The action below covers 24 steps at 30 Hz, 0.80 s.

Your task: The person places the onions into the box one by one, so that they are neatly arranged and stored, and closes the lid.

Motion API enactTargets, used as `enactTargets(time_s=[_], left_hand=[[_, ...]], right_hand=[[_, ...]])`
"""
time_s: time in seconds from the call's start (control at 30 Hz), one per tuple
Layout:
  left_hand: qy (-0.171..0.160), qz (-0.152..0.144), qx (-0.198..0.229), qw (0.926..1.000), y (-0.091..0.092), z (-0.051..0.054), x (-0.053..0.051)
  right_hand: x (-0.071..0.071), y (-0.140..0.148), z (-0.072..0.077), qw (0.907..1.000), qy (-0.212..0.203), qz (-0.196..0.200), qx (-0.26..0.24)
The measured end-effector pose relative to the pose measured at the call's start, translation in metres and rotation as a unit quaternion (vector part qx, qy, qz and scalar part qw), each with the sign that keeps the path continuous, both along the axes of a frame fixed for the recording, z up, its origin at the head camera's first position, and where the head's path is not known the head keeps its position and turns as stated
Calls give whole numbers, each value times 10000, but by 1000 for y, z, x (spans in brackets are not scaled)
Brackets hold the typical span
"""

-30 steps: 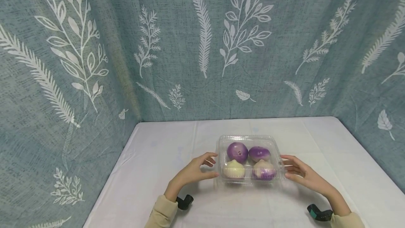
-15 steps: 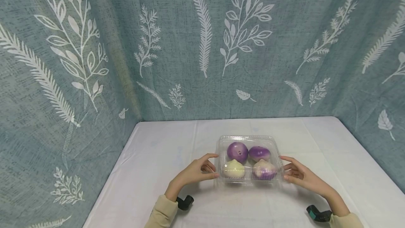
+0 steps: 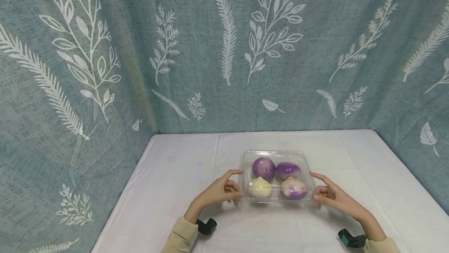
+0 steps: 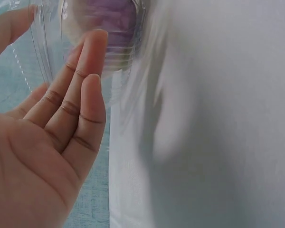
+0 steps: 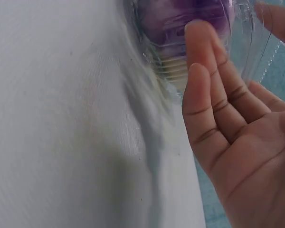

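A clear plastic clamshell box point(image 3: 277, 202) with its lid down stands on the white tabletop. Inside lie two purple onions point(image 3: 264, 168) at the back, a pale onion point(image 3: 260, 188) at front left and a white-and-purple onion point(image 3: 293, 188) at front right. My left hand point(image 3: 218, 189) is at the box's left side, index finger stretched toward the rim, thumb near the front corner. Mirroring it, my right hand point(image 3: 339, 197) is at the right side. Both wrist views show relaxed, slightly bent fingers point(image 4: 92, 57) against or very near the plastic; firm contact cannot be told.
A white cloth covers the table point(image 3: 186, 159). Blue-green curtains point(image 3: 196, 50) with white leaf prints enclose its back and sides. Black wrist-worn devices point(image 3: 207, 226) sit below both hands, beside beige sleeves point(image 3: 180, 235).
The other fingers of both hands have shifted down toward the thumbs, while the index fingers stay stretched out at the rim. The box and onions keep their place on the table.
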<state>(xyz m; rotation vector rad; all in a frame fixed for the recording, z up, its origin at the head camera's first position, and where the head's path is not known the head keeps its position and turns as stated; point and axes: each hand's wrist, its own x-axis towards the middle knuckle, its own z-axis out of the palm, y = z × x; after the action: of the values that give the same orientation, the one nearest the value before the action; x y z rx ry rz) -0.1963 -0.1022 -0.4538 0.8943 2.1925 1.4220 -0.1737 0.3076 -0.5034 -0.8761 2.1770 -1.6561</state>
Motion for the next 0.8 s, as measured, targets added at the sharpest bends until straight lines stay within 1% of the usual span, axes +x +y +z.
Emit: enactTargets(time_s=[0.1,0.3,0.43,0.57,0.63,0.8], left_hand=[[-134,-17,102,9999,2,-2,0],[-391,-23,254,9989,5,-3,0],[-543,41,313,9980,6,-5,0],[-711,96,419,9965,6,-5,0],[-770,128,460,9959,7,-5,1],[-863,217,505,9948,8,-4,2]], right_hand=[[-1,0,-1,9994,-107,222,-260],[0,-1,-3,9971,-226,386,-619],[1,-3,-4,9957,-319,401,-770],[1,-6,-7,9957,-382,306,-785],[1,-7,-9,9958,-386,257,-789],[1,-9,-13,9949,-334,331,-897]])
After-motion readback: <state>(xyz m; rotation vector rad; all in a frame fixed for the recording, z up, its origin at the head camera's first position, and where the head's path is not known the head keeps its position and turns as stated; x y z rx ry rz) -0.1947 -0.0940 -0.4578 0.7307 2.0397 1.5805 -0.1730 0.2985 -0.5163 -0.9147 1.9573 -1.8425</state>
